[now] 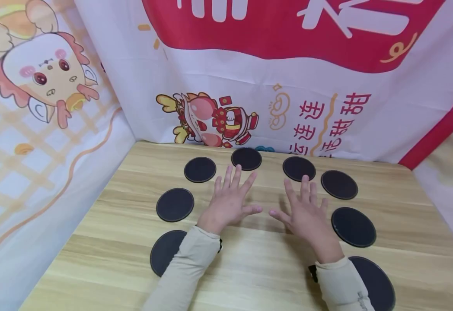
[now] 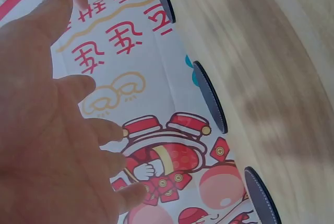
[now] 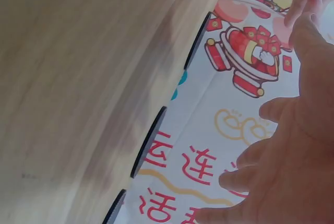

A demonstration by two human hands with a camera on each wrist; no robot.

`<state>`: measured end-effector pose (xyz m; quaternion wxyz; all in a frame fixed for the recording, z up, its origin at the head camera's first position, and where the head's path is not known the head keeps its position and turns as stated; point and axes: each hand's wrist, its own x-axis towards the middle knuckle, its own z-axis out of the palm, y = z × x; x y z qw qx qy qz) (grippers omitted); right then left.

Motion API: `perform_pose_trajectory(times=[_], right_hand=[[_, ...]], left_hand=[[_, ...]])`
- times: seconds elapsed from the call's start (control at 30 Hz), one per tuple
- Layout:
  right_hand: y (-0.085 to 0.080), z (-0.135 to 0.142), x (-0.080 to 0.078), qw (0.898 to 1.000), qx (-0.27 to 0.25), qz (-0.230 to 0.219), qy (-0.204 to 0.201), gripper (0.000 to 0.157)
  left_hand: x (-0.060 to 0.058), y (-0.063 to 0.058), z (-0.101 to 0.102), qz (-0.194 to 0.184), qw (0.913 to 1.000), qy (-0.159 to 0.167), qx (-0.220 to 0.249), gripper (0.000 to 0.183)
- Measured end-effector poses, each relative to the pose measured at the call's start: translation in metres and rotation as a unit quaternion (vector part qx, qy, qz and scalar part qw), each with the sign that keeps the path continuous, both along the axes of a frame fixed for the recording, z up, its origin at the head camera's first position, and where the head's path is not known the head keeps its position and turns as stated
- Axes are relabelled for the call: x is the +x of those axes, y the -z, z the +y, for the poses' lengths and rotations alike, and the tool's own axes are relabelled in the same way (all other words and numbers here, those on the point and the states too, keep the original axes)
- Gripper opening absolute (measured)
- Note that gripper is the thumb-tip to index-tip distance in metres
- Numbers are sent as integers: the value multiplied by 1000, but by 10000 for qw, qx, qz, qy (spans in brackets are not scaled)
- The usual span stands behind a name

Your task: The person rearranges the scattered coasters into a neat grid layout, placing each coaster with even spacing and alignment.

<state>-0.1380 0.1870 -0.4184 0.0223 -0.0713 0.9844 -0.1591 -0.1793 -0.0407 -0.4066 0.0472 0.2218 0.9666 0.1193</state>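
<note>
Printed cloth (image 1: 273, 77) hung behind a wooden table (image 1: 265, 268). Eight black discs (image 1: 175, 204) lay on the tabletop in a horseshoe, presumably spaced for easy reach. Left hand (image 1: 226, 205) and right hand (image 1: 308, 216) hovered inside the curve, fingers spread, gripping nothing, near its far end.

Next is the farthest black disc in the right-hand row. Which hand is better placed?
Right, probably. The right hand is empty and, in the head view, overlaps the near edge of that black disc; the left hand is also empty but farther away.
</note>
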Motion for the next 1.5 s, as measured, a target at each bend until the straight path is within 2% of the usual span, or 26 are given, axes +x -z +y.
perform_pose_trajectory(times=[0.2,0.37,0.5,0.63,0.83,0.97,1.03,1.17,1.37,1.43,1.5], right_hand=[[-7,-14,9,9990,-328,-118,-268,93],[-14,-27,19,9971,-527,-32,-557,85],[-15,-38,27,9942,-744,-15,-779,78],[-12,-49,36,9896,-1131,-151,-876,71],[-4,-68,49,9820,-1595,-233,-985,60],[0,-81,55,9695,-2055,-447,-1259,52],[3,-88,58,9638,-2211,-594,-1367,47],[8,-104,65,9512,-2540,-1021,-1421,43],[15,-129,77,9116,-3424,-1751,-1450,39],[19,-136,79,9064,-3533,-1868,-1371,40],[22,-142,81,9058,-3534,-1975,-1253,44]], left_hand=[[9,-9,-7,-156,9999,18,6,91],[24,-19,-23,-248,9995,52,161,83],[37,-25,-42,-55,9997,98,239,78],[48,-25,-66,186,9994,119,276,73],[67,-21,-96,234,9994,55,266,64],[80,-17,-113,230,9992,126,310,53],[86,-15,-121,108,9994,82,312,47],[94,-9,-141,-297,9986,-299,323,38],[107,-2,-170,-659,9943,-844,16,35],[111,0,-176,-747,9924,-971,-120,40],[115,3,-180,-809,9905,-1090,-201,46]])
